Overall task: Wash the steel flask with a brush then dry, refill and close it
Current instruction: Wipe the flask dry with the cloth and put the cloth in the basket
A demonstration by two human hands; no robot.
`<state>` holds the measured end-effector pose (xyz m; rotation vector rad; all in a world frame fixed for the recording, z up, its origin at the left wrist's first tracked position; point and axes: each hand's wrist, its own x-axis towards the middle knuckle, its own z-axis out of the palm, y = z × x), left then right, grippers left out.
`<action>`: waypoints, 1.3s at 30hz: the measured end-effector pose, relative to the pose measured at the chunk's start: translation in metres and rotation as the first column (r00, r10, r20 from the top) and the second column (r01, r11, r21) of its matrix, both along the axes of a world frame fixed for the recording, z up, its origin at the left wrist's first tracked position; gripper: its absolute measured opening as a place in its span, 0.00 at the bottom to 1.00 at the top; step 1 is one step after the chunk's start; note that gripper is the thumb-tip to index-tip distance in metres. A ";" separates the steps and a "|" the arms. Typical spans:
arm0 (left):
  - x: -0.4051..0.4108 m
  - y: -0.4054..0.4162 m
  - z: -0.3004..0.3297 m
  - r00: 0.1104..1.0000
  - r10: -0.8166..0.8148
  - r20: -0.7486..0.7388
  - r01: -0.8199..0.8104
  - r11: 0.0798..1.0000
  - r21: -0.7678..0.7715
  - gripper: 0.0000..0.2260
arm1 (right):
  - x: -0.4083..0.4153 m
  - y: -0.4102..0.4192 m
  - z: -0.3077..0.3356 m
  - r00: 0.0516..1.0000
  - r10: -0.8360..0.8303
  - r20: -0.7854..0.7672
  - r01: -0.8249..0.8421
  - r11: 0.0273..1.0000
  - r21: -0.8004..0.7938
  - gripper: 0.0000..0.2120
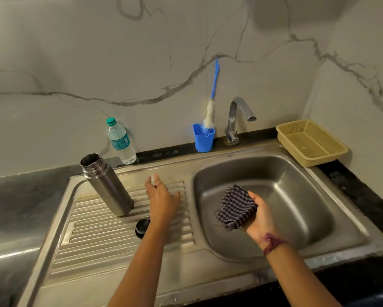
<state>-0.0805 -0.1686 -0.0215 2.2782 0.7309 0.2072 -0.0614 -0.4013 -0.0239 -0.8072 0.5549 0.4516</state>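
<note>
The steel flask (106,183) stands uncapped on the ribbed drainboard (102,235) at the left. Its black cap (142,228) lies on the ribs in front of it, partly behind my left forearm. My left hand (161,197) hovers just right of the flask with relaxed fingers, holding nothing. Over the sink basin (296,196) my right hand (261,214) grips a crumpled checked cloth (236,207). A bottle brush (211,105) with a blue handle stands in a blue cup (203,140) by the wall. A plastic water bottle (121,141) leans against the wall behind the flask.
A steel tap (237,118) rises behind the basin, no water running. A yellow plastic basket (311,141) sits at the back right corner. Dark countertop (20,200) lies left of the drainboard. Marble-patterned walls close in behind and to the right.
</note>
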 end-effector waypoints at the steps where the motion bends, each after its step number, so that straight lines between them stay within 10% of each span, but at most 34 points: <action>1: -0.002 -0.008 -0.001 0.996 -0.056 0.064 0.056 0.998 -0.003 0.39 | 0.000 0.001 0.002 1.000 -0.003 0.009 0.003 1.000 0.003 0.20; 6: -0.012 -0.043 -0.007 0.985 -0.103 0.136 0.144 0.930 -0.338 0.28 | -0.006 0.002 0.019 0.996 0.011 0.091 -0.014 0.999 0.042 0.20; 10: -0.025 -0.057 -0.010 0.997 -0.035 0.067 0.076 0.454 -0.888 0.27 | -0.015 0.005 0.037 0.984 0.085 0.154 -0.093 0.994 0.050 0.19; 16: -0.037 -0.060 0.000 0.972 -0.201 0.119 0.129 0.038 -0.991 0.26 | -0.026 0.013 0.044 0.968 0.184 0.171 -0.185 0.983 -0.013 0.19; 26: -0.054 -0.065 0.000 0.980 -0.173 0.093 0.102 0.044 -0.994 0.21 | -0.026 0.017 0.037 0.960 0.198 0.198 -0.094 0.894 -0.439 0.12; 29: -0.055 -0.064 0.002 0.983 -0.142 0.114 0.121 0.043 -0.992 0.19 | -0.029 0.016 0.033 0.915 0.257 0.312 0.056 0.683 -0.728 0.22; 33: -0.057 -0.063 0.003 0.979 -0.139 0.150 0.164 0.101 -0.981 0.19 | -0.042 0.016 0.036 0.826 0.362 0.432 0.222 0.494 -0.840 0.09; 39: -0.060 -0.072 0.010 0.959 -0.211 0.188 0.231 0.203 -0.952 0.18 | -0.058 0.036 0.034 0.896 0.312 0.316 -0.034 0.756 -0.653 0.24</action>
